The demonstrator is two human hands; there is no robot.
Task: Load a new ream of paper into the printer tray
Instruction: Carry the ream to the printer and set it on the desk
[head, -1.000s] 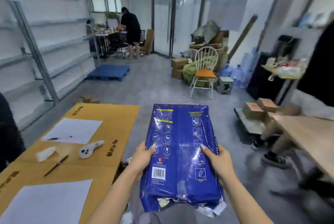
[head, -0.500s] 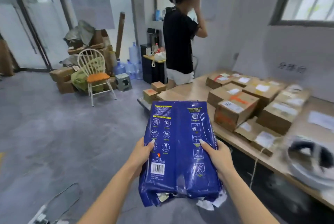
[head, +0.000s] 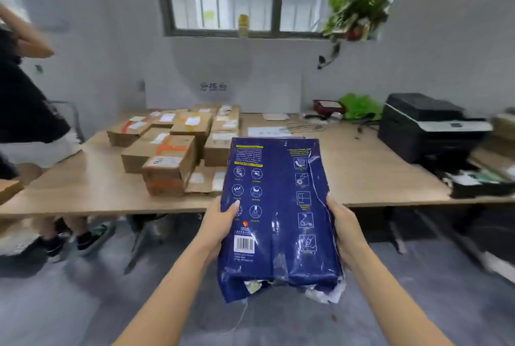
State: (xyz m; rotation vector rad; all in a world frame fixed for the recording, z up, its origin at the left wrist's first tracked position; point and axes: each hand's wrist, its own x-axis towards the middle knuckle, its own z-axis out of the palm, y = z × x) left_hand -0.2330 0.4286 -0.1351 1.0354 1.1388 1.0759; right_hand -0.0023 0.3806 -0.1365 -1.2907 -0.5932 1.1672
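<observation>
I hold a ream of paper [head: 278, 214] in a dark blue wrapper in front of me, above the floor. Its near end is torn open and white paper shows there. My left hand [head: 220, 224] grips its left edge and my right hand [head: 347, 230] grips its right edge. A black printer [head: 426, 126] stands on the right part of the wooden table [head: 362, 172]. Its paper tray [head: 479, 181] sticks out at the table's front right edge, pulled open.
Several taped cardboard boxes [head: 172, 147] are stacked on the left half of the table. Another person [head: 30, 111] in black stands at the far left. A window with a plant [head: 354, 11] is above the table. Papers and small items lie near the wall.
My view has swung right, from the open room past the standing person to the table and printer. The ream stays held in both hands the same way.
</observation>
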